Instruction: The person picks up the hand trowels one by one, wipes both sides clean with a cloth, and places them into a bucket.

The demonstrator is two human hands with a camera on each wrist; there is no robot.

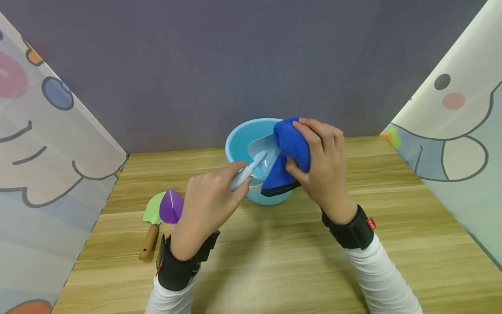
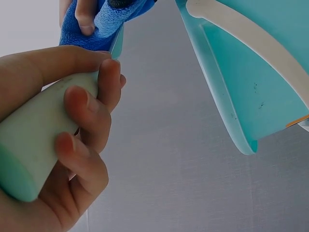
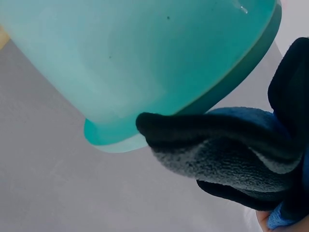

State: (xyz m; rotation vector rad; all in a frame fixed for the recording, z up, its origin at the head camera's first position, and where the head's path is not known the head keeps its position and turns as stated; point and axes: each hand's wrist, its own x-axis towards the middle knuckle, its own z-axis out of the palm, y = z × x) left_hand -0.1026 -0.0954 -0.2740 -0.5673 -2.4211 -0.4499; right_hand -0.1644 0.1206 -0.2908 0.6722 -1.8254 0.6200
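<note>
Over the light blue bucket (image 1: 236, 141), my left hand (image 1: 205, 198) grips the handle (image 2: 36, 125) of a pale blue toy shovel (image 1: 258, 147). The shovel's blade points up and away. My right hand (image 1: 326, 163) holds a blue cloth (image 1: 292, 146) with black edging against the right side of the blade, which the cloth partly covers. In the left wrist view, fingers are curled round the handle, and the cloth (image 2: 108, 21) is bunched near the handle's far end. The dark-edged cloth (image 3: 222, 159) hangs beside the bucket (image 3: 140, 58) in the right wrist view.
On the wooden table (image 1: 274, 261), left of my left hand, lie a green shovel (image 1: 154, 209) with a wooden handle and a purple shovel (image 1: 171, 207), partly hidden by that hand. A grey wall (image 1: 196, 74) stands behind; cartoon-printed panels (image 1: 451, 131) flank both sides.
</note>
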